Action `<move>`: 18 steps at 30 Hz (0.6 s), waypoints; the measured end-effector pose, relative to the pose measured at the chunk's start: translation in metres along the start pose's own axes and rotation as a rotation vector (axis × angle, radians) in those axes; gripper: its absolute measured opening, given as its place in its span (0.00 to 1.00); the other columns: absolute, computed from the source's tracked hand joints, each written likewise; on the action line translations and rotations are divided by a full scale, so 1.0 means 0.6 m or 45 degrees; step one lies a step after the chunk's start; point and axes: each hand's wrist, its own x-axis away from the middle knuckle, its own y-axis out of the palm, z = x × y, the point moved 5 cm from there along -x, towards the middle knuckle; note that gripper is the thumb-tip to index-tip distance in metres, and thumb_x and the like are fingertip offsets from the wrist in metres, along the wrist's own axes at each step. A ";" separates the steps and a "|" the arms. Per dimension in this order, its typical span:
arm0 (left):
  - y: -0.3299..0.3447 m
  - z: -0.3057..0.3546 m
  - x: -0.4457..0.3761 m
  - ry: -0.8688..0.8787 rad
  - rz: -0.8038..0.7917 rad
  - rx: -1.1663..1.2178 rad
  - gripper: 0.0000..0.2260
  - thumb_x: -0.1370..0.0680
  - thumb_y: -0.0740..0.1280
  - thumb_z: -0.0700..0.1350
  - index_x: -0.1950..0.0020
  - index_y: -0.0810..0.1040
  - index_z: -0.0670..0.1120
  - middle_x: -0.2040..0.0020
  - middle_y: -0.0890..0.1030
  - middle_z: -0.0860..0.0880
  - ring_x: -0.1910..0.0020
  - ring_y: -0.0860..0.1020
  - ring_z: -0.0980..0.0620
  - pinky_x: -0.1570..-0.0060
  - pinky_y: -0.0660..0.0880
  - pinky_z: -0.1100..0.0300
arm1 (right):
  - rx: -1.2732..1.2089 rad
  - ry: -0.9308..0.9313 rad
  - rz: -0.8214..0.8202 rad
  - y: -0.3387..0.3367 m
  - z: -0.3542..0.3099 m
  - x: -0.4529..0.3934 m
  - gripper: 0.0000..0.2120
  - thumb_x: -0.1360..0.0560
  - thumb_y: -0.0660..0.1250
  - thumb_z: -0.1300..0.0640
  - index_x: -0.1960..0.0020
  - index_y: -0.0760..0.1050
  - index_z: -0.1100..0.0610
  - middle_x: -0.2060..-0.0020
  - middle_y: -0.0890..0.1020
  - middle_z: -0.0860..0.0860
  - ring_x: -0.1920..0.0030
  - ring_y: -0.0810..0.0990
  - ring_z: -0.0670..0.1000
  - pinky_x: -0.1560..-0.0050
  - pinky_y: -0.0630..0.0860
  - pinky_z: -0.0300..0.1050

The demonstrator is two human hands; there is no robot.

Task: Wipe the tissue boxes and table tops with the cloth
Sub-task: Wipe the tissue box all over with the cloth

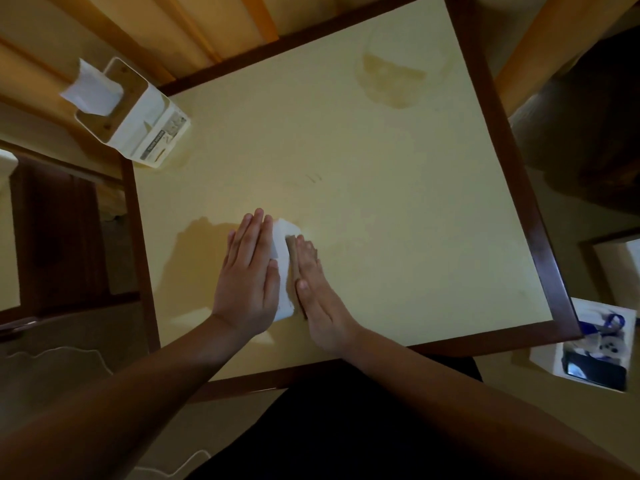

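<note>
A pale yellow bench (363, 202) with a dark wooden rim is seen from above, filling most of the view; a faint brownish stain is visible on its far right part; a white tissue box (145, 123) is set on the far left corner of the bench, with a white tissue (91, 90) drawn up out of its top; a second white box (588, 344) with dark and blue contents is seen beyond the near right corner, off the bench; the left hand (247, 271) is laid flat on the bench near the front edge, fingers straight and together, partly over a white cloth (284, 271); the right hand (317, 289) is laid flat just beside it, fingers extended, on the cloth's right edge; nothing is gripped by either hand; the cloth is pressed flat between and beneath the two hands.
</note>
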 end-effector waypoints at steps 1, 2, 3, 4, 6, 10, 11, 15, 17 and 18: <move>0.000 0.000 0.000 0.003 0.000 0.000 0.27 0.16 0.51 0.45 0.16 0.55 0.40 0.15 0.53 0.44 0.16 0.48 0.48 0.19 0.50 0.42 | -0.024 -0.017 -0.002 0.001 -0.002 -0.013 0.28 0.11 0.47 0.59 0.14 0.44 0.62 0.14 0.46 0.52 0.14 0.40 0.51 0.15 0.39 0.57; 0.000 0.000 0.000 0.003 -0.001 0.000 0.27 0.15 0.51 0.46 0.16 0.55 0.40 0.15 0.53 0.44 0.16 0.48 0.48 0.19 0.49 0.42 | -0.049 -0.024 -0.007 0.002 -0.004 -0.027 0.27 0.11 0.47 0.60 0.14 0.44 0.63 0.14 0.46 0.53 0.14 0.39 0.51 0.15 0.38 0.53; 0.000 0.000 -0.001 -0.001 0.002 -0.001 0.27 0.15 0.50 0.46 0.16 0.55 0.40 0.15 0.53 0.44 0.16 0.48 0.48 0.18 0.49 0.43 | -0.073 -0.026 -0.017 0.003 -0.005 -0.042 0.27 0.11 0.47 0.60 0.14 0.44 0.62 0.14 0.46 0.52 0.14 0.39 0.50 0.16 0.39 0.49; -0.001 0.000 -0.002 -0.010 0.011 -0.003 0.27 0.15 0.50 0.46 0.17 0.55 0.40 0.15 0.53 0.44 0.16 0.48 0.48 0.18 0.48 0.44 | -0.098 -0.033 -0.032 0.002 -0.006 -0.056 0.27 0.11 0.46 0.60 0.14 0.44 0.62 0.14 0.46 0.52 0.14 0.40 0.49 0.16 0.39 0.46; -0.003 0.000 -0.005 -0.038 0.037 -0.007 0.27 0.16 0.51 0.46 0.17 0.56 0.39 0.16 0.54 0.44 0.16 0.49 0.48 0.18 0.47 0.45 | -0.128 -0.021 -0.077 0.001 -0.001 -0.079 0.27 0.10 0.46 0.59 0.14 0.44 0.60 0.14 0.46 0.50 0.15 0.40 0.47 0.16 0.40 0.44; -0.003 0.000 -0.006 -0.061 0.032 -0.031 0.28 0.16 0.51 0.46 0.17 0.55 0.39 0.16 0.54 0.44 0.16 0.49 0.48 0.18 0.47 0.45 | -0.181 0.183 -0.141 0.003 0.039 -0.108 0.30 0.11 0.46 0.46 0.13 0.42 0.52 0.14 0.45 0.43 0.16 0.41 0.40 0.14 0.42 0.55; -0.002 0.000 -0.005 -0.059 0.028 -0.035 0.28 0.16 0.51 0.47 0.17 0.55 0.39 0.16 0.54 0.44 0.16 0.49 0.48 0.18 0.47 0.44 | -0.190 0.213 -0.137 0.004 0.051 -0.107 0.31 0.11 0.46 0.43 0.13 0.42 0.51 0.14 0.45 0.42 0.16 0.42 0.40 0.14 0.43 0.58; -0.004 0.002 -0.006 -0.057 0.024 -0.039 0.28 0.16 0.51 0.46 0.17 0.55 0.40 0.16 0.55 0.44 0.16 0.49 0.48 0.18 0.48 0.43 | -0.194 0.304 -0.136 0.006 0.085 -0.082 0.34 0.14 0.49 0.34 0.13 0.44 0.44 0.15 0.50 0.38 0.15 0.49 0.42 0.15 0.50 0.62; -0.004 0.001 -0.005 -0.055 0.024 -0.043 0.28 0.16 0.51 0.46 0.17 0.55 0.39 0.16 0.54 0.44 0.16 0.49 0.48 0.18 0.48 0.43 | -0.169 0.294 -0.145 0.005 0.089 -0.068 0.32 0.13 0.48 0.36 0.13 0.44 0.45 0.15 0.51 0.39 0.15 0.49 0.44 0.16 0.50 0.63; -0.004 0.001 -0.005 -0.051 0.025 -0.045 0.28 0.16 0.51 0.46 0.17 0.55 0.39 0.16 0.55 0.44 0.16 0.49 0.48 0.18 0.48 0.43 | -0.172 0.276 -0.143 0.005 0.089 -0.060 0.31 0.12 0.47 0.39 0.13 0.43 0.46 0.14 0.50 0.40 0.15 0.47 0.46 0.16 0.48 0.64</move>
